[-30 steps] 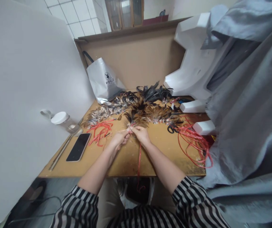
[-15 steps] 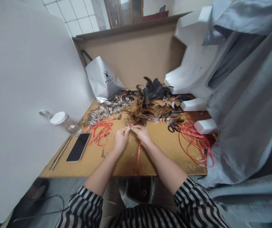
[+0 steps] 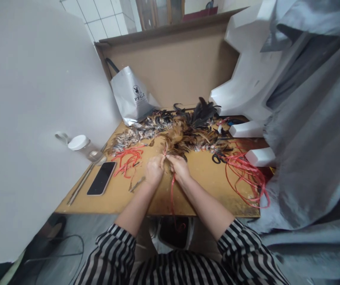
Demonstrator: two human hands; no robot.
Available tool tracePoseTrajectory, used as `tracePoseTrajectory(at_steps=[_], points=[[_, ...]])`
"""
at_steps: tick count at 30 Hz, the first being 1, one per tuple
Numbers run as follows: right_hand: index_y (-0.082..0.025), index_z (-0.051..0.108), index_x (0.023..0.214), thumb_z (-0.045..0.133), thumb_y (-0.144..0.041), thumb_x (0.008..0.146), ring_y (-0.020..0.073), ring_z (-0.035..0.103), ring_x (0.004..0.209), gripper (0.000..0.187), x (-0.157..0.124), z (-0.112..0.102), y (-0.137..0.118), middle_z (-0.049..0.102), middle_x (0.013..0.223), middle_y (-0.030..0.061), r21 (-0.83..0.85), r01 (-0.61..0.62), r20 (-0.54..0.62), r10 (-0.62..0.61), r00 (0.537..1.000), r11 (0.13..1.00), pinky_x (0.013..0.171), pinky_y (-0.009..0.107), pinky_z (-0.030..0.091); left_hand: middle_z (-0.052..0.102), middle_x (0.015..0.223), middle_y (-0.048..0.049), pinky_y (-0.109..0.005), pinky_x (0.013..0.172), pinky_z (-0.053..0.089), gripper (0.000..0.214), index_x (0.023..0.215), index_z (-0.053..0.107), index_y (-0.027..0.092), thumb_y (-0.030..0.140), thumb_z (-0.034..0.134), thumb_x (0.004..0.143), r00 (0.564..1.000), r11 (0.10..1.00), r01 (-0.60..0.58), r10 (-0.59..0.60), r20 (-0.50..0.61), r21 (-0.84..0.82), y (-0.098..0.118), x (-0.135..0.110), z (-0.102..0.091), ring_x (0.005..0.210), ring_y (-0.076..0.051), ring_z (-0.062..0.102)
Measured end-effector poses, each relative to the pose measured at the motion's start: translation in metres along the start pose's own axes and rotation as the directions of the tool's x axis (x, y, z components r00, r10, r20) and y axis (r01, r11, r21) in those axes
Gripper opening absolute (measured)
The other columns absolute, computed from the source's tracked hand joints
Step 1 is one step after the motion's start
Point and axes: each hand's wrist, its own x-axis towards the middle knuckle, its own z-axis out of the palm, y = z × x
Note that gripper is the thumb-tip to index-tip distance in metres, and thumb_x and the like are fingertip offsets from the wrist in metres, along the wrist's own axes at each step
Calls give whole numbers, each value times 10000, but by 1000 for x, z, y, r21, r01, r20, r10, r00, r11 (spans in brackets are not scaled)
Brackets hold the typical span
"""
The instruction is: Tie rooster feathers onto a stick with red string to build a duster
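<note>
My left hand point(image 3: 154, 169) and my right hand point(image 3: 179, 168) meet near the middle of the table, fingers pinched together. Between their fingertips runs a red plastic strip point(image 3: 172, 194); a short piece points up, and its long tail hangs from under my right hand past the table edge. Brown feathers point(image 3: 179, 136) lie right behind my fingers; whether some are held in the pinch is hidden. Beyond them spreads a pile of pale, speckled feathers point(image 3: 137, 135), with a black plume point(image 3: 204, 113) at the back.
Red strips point(image 3: 130, 156) lie left, a larger tangle point(image 3: 244, 178) right, beside black-handled scissors point(image 3: 218, 158). A phone point(image 3: 102, 178), thin sticks point(image 3: 80, 184) and a lidded jar point(image 3: 86, 148) stand or lie left. A silver bag point(image 3: 132, 97), white foam point(image 3: 241, 95) and grey cloth point(image 3: 315, 130) border the table point(image 3: 214, 198).
The view has shifted slightly. My left hand has turned and closed more tightly, and a piece of red strip now stands up above the fingertips. Both hands stay together.
</note>
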Motion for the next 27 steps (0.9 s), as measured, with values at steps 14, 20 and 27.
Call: tracePoseTrajectory(at_steps=[14, 20, 27], points=[[-159, 537, 561, 741, -295, 524, 24, 183, 330, 248, 4, -7, -12, 332, 360, -106, 40, 18, 165, -24, 986, 999, 335, 202, 97, 637, 765, -51, -246, 593, 430, 310, 945, 626, 143, 387, 599, 755, 899, 489, 437, -213, 382, -755, 17, 7, -26, 678, -140, 566], [-123, 594, 553, 735, -327, 558, 9, 160, 356, 248, 0, -12, -21, 404, 391, -73, -71, -9, 438, 39, 898, 997, 368, 196, 68, 492, 608, 19, -137, 334, 144, 361, 800, 554, 142, 486, 620, 713, 570, -163, 812, 15, 821, -561, 11, 15, -56, 404, -26, 339], [-146, 602, 554, 741, -377, 533, 33, 260, 379, 270, 5, -9, -11, 468, 429, -60, -213, 114, 298, -47, 954, 971, 392, 205, 157, 400, 505, 72, -138, 325, 111, 346, 706, 463, 156, 444, 655, 691, 686, -142, 701, -133, 716, -698, 14, 6, -45, 344, -8, 213]])
